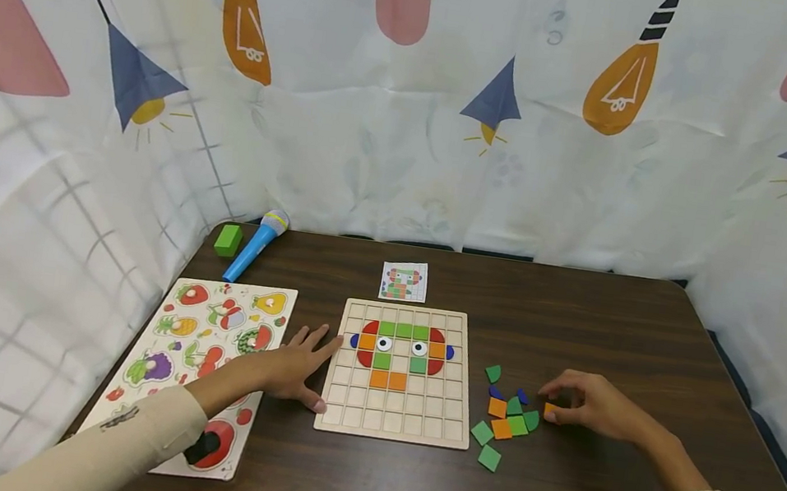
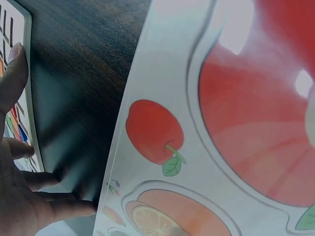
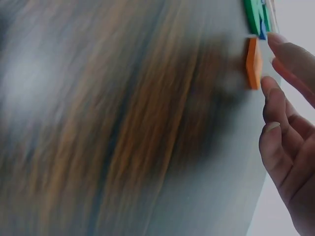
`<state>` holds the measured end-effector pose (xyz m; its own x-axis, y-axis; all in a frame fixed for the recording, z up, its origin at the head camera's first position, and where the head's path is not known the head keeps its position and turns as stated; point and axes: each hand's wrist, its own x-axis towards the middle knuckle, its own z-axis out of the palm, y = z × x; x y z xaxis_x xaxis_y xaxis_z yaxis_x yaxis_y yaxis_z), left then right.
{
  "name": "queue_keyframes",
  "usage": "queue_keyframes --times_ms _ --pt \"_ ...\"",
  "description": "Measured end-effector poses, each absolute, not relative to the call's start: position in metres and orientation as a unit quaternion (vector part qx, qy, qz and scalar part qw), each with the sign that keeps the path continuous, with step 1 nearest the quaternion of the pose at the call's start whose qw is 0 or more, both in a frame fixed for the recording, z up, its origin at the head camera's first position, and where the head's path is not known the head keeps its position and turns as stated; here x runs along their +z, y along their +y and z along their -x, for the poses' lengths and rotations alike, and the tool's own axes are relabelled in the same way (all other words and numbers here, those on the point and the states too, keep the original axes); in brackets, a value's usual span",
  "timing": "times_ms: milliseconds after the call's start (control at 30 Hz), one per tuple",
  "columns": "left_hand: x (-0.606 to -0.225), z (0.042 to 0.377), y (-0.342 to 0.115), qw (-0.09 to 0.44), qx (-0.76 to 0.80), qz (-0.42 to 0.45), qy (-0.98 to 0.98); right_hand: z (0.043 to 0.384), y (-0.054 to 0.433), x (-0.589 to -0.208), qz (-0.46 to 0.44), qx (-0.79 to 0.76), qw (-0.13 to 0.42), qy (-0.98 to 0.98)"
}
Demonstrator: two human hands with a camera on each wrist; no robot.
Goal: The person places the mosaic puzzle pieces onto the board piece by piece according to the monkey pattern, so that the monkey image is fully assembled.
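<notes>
My left hand (image 1: 299, 366) rests with spread fingers at the left edge of the wooden grid board (image 1: 394, 426), thumb and fingertips on its rim. On the board, red, green, orange and blue pieces and two eye pieces make a face. To its right, the thumb and fingers of my right hand (image 1: 589, 402) pinch an orange square tile (image 3: 253, 64) low over the table. Between that hand and the board lie loose pieces: green squares (image 1: 488, 458), green rounded pieces (image 1: 492, 373), orange squares (image 1: 501, 429) and small blue ones (image 1: 496, 393).
A small pattern card (image 1: 404, 281) lies behind the board. Under my left forearm is a fruit puzzle board (image 1: 176, 333). A blue toy microphone (image 1: 254, 250) and a green block (image 1: 228, 240) sit at the back left corner. A printed curtain (image 1: 390, 154) surrounds the table.
</notes>
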<state>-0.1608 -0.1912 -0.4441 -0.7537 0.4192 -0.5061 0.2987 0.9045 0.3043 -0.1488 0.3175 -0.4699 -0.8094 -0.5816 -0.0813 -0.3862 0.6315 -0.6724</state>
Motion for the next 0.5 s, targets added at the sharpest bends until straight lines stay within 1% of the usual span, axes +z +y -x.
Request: queue_keyframes --times_ms 67,167,400,500 --pt "-0.445 0.161 -0.192 0.293 0.103 -0.194 0.931 0.148 0.321 -0.47 0.268 -0.327 0.156 0.893" --pt "-0.445 0.16 -0.192 0.292 0.106 -0.196 0.93 0.148 0.323 -0.473 0.266 -0.319 0.153 0.896" --pt "-0.445 0.16 -0.193 0.29 0.111 -0.198 0.93 0.143 0.325 -0.48 0.283 -0.313 0.109 0.9" --pt "-0.446 0.16 -0.193 0.291 0.111 -0.196 0.93 0.141 0.326 -0.482 0.285 -0.308 0.098 0.902"
